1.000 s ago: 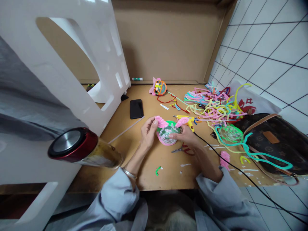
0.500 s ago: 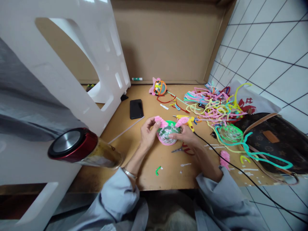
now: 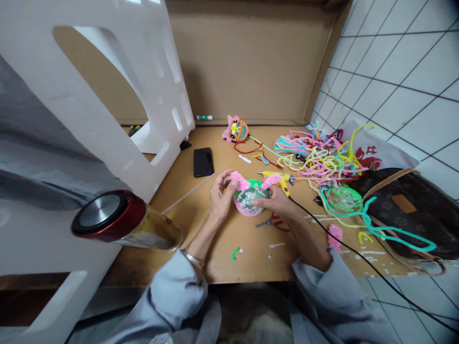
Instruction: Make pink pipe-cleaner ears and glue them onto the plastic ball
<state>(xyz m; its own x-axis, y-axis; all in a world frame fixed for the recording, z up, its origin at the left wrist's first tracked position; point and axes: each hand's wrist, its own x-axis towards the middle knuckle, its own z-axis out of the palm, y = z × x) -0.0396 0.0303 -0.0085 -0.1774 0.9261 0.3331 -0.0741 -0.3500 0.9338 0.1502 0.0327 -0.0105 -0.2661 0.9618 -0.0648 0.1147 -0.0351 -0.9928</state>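
The round piece [image 3: 248, 197] sits between both hands around the middle of the bench [image 3: 215, 258], between its near and far edges, its see-through face streaked whitish over green, its rim green toward the far edge and pink toward the near one. What counts is how the left fuzzy strip [image 3: 241, 181] lies: plump, ribbed and pink, its long axis slants from the disc's far rim out toward the bench's left edge, straight into the left hand [image 3: 220, 197]. That hand's grip is pinched on the strip's outer end, thumb against fingers, so it is the nearer one to it; whether the strip is fixed to the rim I can't tell. The right hand [image 3: 278, 199] has its grip clamped on the disc's right side, thumb flat on the face, just below the right fuzzy strip [image 3: 271, 181], which leans the opposite way, so the pair make a V. Just beyond that hand lies a yellow plastic glue gun [image 3: 284, 183]; red-handled scissors [image 3: 265, 223] rest partly under the right forearm. Toward the far edge is a small ball with an orange band [image 3: 241, 130], and to the left a flat black phone [image 3: 203, 162]. Soft, tangled fuzzy stems [image 3: 319, 157] heap at the far right corner, near a brown patterned bag [image 3: 416, 220] at the right edge.
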